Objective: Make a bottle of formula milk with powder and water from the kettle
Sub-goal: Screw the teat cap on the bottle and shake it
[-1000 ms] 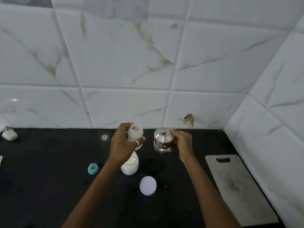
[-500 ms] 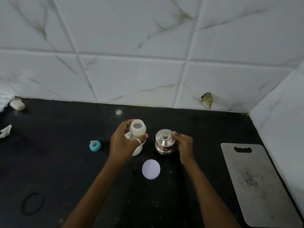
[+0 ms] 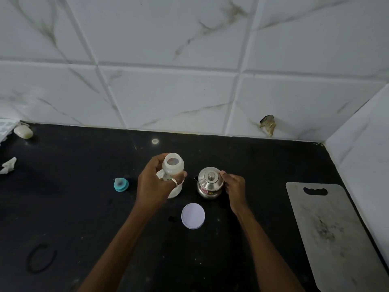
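My left hand point(image 3: 154, 184) holds an open, translucent baby bottle point(image 3: 173, 166) upright above the black counter point(image 3: 63, 207). Behind and below it stands a white powder jar point(image 3: 176, 189), mostly hidden by that hand. Its round white lid point(image 3: 193, 216) lies flat in front. A small steel kettle point(image 3: 210, 183) with a knobbed lid stands just right of the bottle. My right hand point(image 3: 234, 187) grips the kettle's handle side. The teal bottle teat ring point(image 3: 120, 184) rests to the left.
A grey cutting board point(image 3: 334, 234) lies along the right wall. A black hair band point(image 3: 41, 258) lies at the front left. A crumpled tissue point(image 3: 8, 165) and a pale bar of soap point(image 3: 23, 131) sit at the far left. White tiled walls close the back and right.
The view tilted downward, showing more counter. My left hand keeps the bottle raised and my right hand stays on the kettle, which still stands on the counter.
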Tool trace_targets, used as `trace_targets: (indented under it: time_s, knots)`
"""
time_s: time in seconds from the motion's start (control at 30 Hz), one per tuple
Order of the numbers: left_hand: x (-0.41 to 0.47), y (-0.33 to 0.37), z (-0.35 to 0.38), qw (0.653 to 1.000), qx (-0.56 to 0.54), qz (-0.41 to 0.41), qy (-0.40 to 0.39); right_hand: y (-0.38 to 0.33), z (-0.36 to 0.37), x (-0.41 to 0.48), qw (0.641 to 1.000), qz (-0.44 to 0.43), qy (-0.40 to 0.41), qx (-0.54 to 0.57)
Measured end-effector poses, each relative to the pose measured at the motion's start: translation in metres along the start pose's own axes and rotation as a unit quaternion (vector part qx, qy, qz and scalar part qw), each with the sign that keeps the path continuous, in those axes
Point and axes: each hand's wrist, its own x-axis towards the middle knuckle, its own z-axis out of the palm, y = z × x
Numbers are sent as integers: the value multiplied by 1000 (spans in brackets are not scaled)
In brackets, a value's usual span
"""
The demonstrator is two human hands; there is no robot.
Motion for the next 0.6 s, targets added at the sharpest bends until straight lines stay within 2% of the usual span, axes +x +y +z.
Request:
trace_targets:
  time_s: [0.4,0.6]
  knots:
    - [-7,4,3,1000,-18,6,-7,-9,-7,-8,996,-15,8,-86]
    - [-16,20,-3,999,-39,15,-8,-31,-9,-38,977,-70,158,-128]
